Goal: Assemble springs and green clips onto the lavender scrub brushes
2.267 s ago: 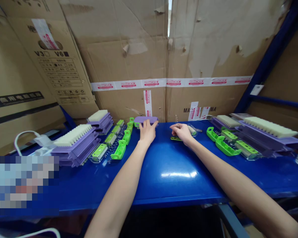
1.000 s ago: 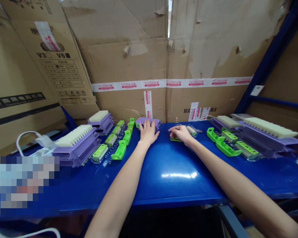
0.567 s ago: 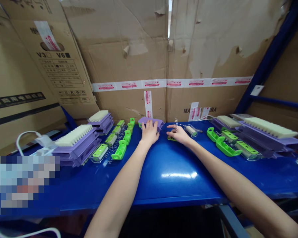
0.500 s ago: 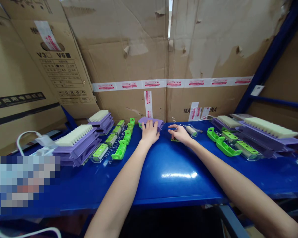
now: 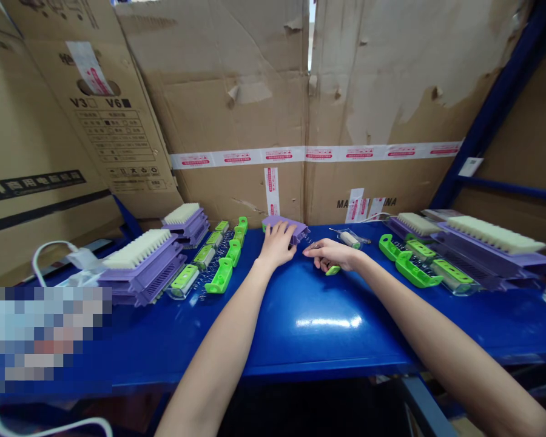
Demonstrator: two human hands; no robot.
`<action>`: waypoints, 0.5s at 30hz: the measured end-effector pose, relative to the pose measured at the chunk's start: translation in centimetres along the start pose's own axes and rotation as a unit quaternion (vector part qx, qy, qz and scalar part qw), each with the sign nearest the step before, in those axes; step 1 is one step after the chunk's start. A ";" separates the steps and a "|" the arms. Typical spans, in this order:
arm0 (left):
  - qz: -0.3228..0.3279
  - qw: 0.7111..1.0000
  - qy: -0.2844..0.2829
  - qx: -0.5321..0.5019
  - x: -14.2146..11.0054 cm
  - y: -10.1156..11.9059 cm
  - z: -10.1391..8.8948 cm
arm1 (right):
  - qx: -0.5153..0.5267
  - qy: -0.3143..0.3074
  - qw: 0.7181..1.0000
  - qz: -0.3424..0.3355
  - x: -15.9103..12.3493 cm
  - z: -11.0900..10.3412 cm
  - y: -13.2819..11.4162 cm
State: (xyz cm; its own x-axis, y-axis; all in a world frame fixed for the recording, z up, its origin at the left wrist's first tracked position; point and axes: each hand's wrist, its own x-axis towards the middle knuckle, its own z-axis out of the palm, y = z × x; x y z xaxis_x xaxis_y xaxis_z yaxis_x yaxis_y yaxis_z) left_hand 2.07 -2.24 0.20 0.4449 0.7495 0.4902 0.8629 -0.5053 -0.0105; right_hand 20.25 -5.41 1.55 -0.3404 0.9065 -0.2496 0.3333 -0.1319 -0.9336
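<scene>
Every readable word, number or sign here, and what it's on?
"V3", "V6": left cardboard, V6's square filled.
"商用电脑", rest of line blurred: dark band, same cardboard.
"MA", "INA", white tape between: back cardboard.
Too small or blurred: left cardboard's other print, red print on white tape, white tag on blue post.

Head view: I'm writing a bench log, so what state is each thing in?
Left hand: fingers over purple part, grip unclear
Purple part: angled, partly covered
Right hand: curled, holding green piece
Green piece: tilted, mostly hidden
Spring: between the hands, ends unclear
Bristle blocks: bristles up, atop purple holders
Green handles: lined up in rows
Cardboard: upright, surface torn
</scene>
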 end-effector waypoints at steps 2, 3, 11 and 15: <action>0.030 0.999 0.001 -0.024 0.0 0.2 -0.1 | 0.001 -0.003 1.000 -0.002 -0.1 0.0 -0.1; 0.040 0.999 0.003 -0.033 0.0 0.4 -0.1 | 0.001 -0.001 1.000 -0.002 -0.1 0.0 -0.1; 0.048 0.998 -0.003 -0.037 0.1 0.7 -0.4 | -0.014 0.029 0.999 0.013 -0.3 -0.1 -0.4; 0.056 0.998 0.005 -0.032 0.0 0.7 -0.3 | -0.022 0.039 0.999 0.021 -0.2 -0.1 -0.4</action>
State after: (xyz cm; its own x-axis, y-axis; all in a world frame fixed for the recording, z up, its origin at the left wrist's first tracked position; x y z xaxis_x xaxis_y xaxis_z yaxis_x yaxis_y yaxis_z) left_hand 2.62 -2.66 0.43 0.5353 0.6824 0.4977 0.7901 -0.6129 -0.0096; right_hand 20.26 -5.54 2.03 -0.2565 0.9295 -0.2651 0.3847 -0.1535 -0.9102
